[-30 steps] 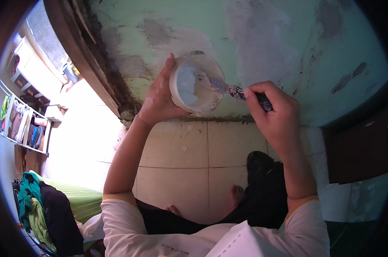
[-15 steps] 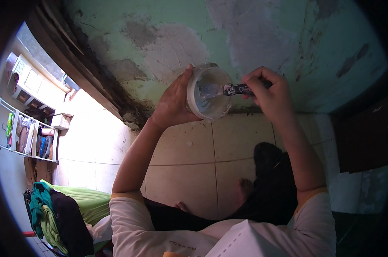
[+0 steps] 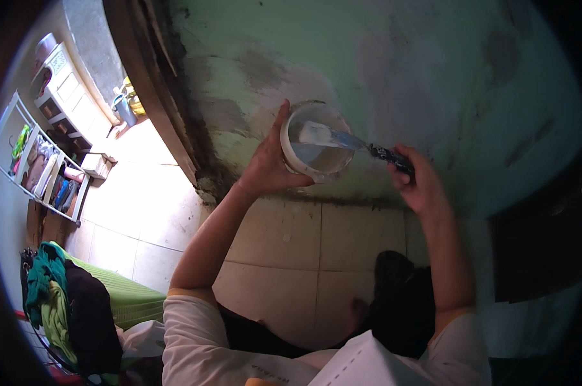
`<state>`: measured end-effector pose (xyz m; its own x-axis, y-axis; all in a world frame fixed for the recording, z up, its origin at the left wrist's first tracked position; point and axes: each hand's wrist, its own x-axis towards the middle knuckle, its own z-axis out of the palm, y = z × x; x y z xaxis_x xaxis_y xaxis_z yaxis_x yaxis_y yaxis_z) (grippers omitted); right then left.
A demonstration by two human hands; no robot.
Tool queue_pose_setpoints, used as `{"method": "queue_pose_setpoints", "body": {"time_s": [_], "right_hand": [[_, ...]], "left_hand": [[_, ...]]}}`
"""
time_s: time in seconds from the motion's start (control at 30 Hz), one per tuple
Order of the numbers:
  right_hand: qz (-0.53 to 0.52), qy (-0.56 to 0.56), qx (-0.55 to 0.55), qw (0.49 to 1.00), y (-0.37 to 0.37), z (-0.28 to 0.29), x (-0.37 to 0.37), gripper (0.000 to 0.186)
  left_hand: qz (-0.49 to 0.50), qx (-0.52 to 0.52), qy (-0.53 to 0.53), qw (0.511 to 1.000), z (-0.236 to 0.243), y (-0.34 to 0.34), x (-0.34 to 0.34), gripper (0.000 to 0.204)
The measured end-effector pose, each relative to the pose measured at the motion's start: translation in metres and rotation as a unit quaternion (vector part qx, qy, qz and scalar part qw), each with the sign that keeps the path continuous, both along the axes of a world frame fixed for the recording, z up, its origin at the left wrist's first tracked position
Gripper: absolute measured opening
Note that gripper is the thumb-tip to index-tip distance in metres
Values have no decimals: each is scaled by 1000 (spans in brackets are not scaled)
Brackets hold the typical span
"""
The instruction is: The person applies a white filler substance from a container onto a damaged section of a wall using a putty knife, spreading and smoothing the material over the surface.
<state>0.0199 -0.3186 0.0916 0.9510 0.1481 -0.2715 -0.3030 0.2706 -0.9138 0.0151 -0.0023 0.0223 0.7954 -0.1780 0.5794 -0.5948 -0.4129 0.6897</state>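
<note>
So the left hand [image 3: 265, 164] has a white tub [image 3: 335, 165] cradled from the side, digits spread wide round it, mouth tipped up toward the head camera, probably so the inside is easy to see and reach. It's held up in front of the green wall [image 3: 291, 35], above the tiled floor [image 3: 284, 235]. The right hand [image 3: 419, 177] is closed round the dark patterned handle of a putty knife [image 3: 355, 143], blade pointing left across the tub's mouth with whitish paste [image 3: 313, 134] on its end; gripping that far back likely keeps the fingers clean (smart, that stuff looks messy). The wall has grey patches and sits right beyond the tub, so there's not much room that way. A wooden door frame [image 3: 151, 71] stands to the left, with a rack [image 3: 50, 164] past it and a clothes pile [image 3: 79, 309] lower down. Something flat and brown [image 3: 529, 257] is on the right, but it's too dim there to tell what.
</note>
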Motion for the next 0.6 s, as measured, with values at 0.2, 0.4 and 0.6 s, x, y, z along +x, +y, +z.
{"method": "queue_pose_setpoints", "body": {"time_s": [0.2, 0.4, 0.6], "right_hand": [[32, 23, 89, 995, 12, 10, -10, 19], [51, 69, 173, 981, 26, 16, -17, 18], [74, 14, 238, 968, 42, 30, -15, 23]], "left_hand": [[1, -36, 7, 999, 22, 9, -11, 146], [17, -71, -18, 997, 29, 20, -12, 149], [1, -154, 4, 988, 48, 29, -17, 147]]}}
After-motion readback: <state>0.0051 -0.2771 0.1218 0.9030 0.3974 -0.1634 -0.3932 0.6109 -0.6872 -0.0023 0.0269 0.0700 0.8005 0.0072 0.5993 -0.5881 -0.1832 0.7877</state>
